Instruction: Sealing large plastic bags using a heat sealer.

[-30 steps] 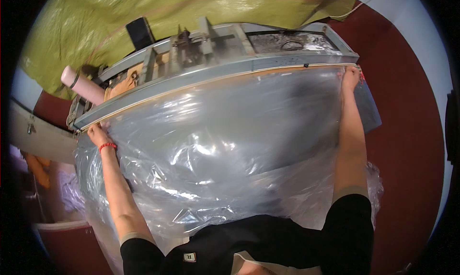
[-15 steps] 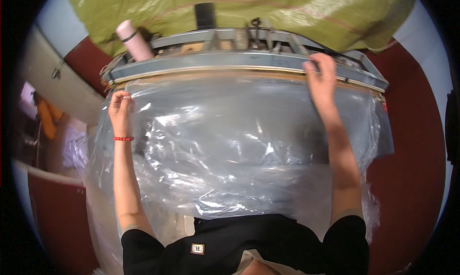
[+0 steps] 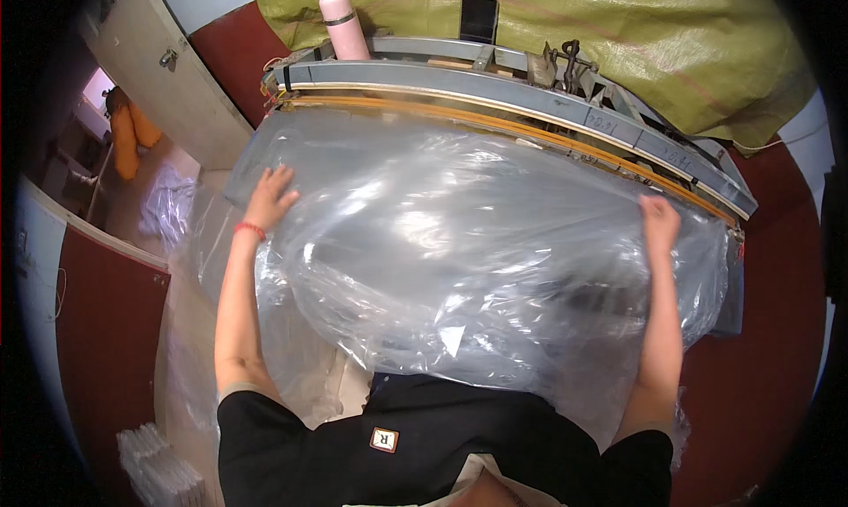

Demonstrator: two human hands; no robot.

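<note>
A large clear plastic sheet [image 3: 415, 229], wrinkled and shiny, spreads over the table in front of me and hangs down toward my body. My left hand [image 3: 272, 196] lies at its left part, fingers spread and stretched out, gripping nothing. Near the far right edge, my right hand [image 3: 661, 224] is closed in a pinch on the sheet, and creases run from that spot across the plastic. Beyond the sheet stretches a long grey metal bar frame [image 3: 459, 87], with an orange-brown strip [image 3: 530, 140] along its near side.
A pink bottle [image 3: 344, 26] stands at the frame's left end. A dark phone-like slab [image 3: 479, 18] leans on yellow-green woven sheeting [image 3: 618, 39]. Left are an open door [image 3: 177, 83] and a stack of clear plastic [image 3: 159, 465] on the floor.
My right hand has come down from the metal bar and now pinches the sheet. My left hand has gone from curled fingers to spread ones. The view has turned.
</note>
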